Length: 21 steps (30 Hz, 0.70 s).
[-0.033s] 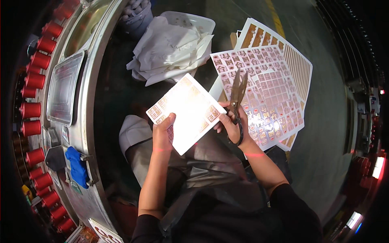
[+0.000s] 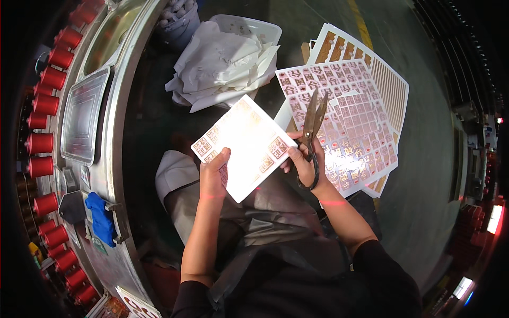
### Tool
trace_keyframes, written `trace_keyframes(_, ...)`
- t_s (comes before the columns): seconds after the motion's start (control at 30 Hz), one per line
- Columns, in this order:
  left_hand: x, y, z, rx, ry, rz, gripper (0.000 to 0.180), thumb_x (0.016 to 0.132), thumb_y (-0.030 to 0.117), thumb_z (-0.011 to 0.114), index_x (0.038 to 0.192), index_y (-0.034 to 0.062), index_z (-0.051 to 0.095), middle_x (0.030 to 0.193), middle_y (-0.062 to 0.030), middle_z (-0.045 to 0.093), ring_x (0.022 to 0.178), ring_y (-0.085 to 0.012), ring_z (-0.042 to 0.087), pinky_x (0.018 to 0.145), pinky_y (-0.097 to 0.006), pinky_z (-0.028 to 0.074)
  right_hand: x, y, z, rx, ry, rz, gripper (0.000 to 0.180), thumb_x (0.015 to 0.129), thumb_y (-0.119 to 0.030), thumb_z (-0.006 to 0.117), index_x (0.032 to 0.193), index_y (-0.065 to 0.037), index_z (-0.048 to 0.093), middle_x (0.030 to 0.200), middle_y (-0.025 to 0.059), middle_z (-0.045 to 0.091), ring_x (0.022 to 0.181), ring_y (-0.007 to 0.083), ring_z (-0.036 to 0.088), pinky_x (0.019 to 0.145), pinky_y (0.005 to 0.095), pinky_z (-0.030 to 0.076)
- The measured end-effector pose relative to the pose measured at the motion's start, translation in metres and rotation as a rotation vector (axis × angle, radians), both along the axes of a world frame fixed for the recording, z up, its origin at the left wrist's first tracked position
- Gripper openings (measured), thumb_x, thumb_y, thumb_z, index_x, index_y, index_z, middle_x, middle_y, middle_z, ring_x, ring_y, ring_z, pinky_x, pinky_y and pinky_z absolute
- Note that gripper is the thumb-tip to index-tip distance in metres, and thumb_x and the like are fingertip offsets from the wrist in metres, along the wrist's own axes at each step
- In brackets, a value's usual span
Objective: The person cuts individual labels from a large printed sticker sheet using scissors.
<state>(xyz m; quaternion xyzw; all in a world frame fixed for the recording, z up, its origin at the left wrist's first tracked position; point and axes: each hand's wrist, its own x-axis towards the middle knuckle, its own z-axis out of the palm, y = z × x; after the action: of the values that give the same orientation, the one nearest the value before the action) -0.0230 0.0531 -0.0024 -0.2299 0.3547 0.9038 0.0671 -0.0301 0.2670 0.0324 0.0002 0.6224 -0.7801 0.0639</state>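
Note:
Above my lap I hold a white printed sheet (image 2: 236, 140) with gold-red square designs; its middle is washed out by glare. My left hand (image 2: 214, 172) grips its lower left edge, thumb on top. At the sheet's right corner, my right hand (image 2: 303, 161) pinches the edge and also holds dark metal scissors (image 2: 313, 122). The scissors point away from me, blades slightly apart, with a black handle loop around the base of the hand. Beyond them lies a large sheet of printed stickers (image 2: 366, 119), with a smaller printed sheet (image 2: 354, 110) on it.
More gold-patterned sheets (image 2: 389, 87) are stacked beneath the stickers. A translucent tub (image 2: 268, 29) heaped with crumpled white paper (image 2: 222, 66) stands ahead, beside a white bucket (image 2: 180, 29). To the left runs a metal counter (image 2: 114, 159) with a blue cloth (image 2: 101, 218) and red cylinders (image 2: 41, 143).
The scissors have tipped slightly to the right in my right hand. My left hand and the held sheet stay almost still.

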Motion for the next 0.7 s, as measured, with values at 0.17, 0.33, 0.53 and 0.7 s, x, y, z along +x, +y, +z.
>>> trace_keyframes(0.17,-0.009,-0.009,-0.003,-0.14,0.05,0.084,0.038,0.083,-0.001,0.056,0.119,-0.0063,0.048,0.111,-0.0121,0.058,0.099,-0.0197,0.058,0.087,-0.03,0.046,-0.019,-0.005,-0.004,0.052,0.011,0.026,0.028,0.091,-0.016,0.053,0.112,0.0,0.045,0.08,0.0087,0.058,0.061,0.0111,0.057,0.05,0.0215,0.046)
trace_keyframes(0.33,-0.038,-0.03,0.004,-0.28,0.093,0.307,0.028,0.086,0.001,0.055,0.113,-0.0081,0.052,0.104,-0.0103,0.06,0.09,-0.0158,0.059,0.08,-0.028,0.047,-0.046,-0.001,-0.027,0.219,-0.202,0.139,0.024,0.086,-0.013,0.056,0.106,-0.003,0.046,0.074,0.0041,0.054,0.064,0.0101,0.054,0.056,0.0226,0.042)
trace_keyframes(0.53,-0.064,-0.048,-0.005,-0.367,0.115,0.338,0.029,0.086,0.003,0.055,0.113,-0.0083,0.051,0.106,-0.012,0.06,0.093,-0.0166,0.059,0.081,-0.028,0.047,-0.06,-0.024,-0.051,0.275,-0.224,0.443,0.024,0.081,-0.01,0.057,0.101,-0.003,0.047,0.073,0.0039,0.049,0.067,0.011,0.049,0.064,0.0251,0.04)
trace_keyframes(0.7,-0.073,-0.053,-0.017,-0.436,0.055,0.315,0.027,0.086,0.002,0.056,0.111,-0.0085,0.052,0.104,-0.0111,0.06,0.09,-0.0155,0.059,0.08,-0.027,0.047,-0.092,-0.045,-0.047,0.25,-0.214,0.437,0.02,0.079,-0.014,0.053,0.094,-0.003,0.047,0.074,0.0059,0.05,0.062,0.0121,0.049,0.057,0.0256,0.04)
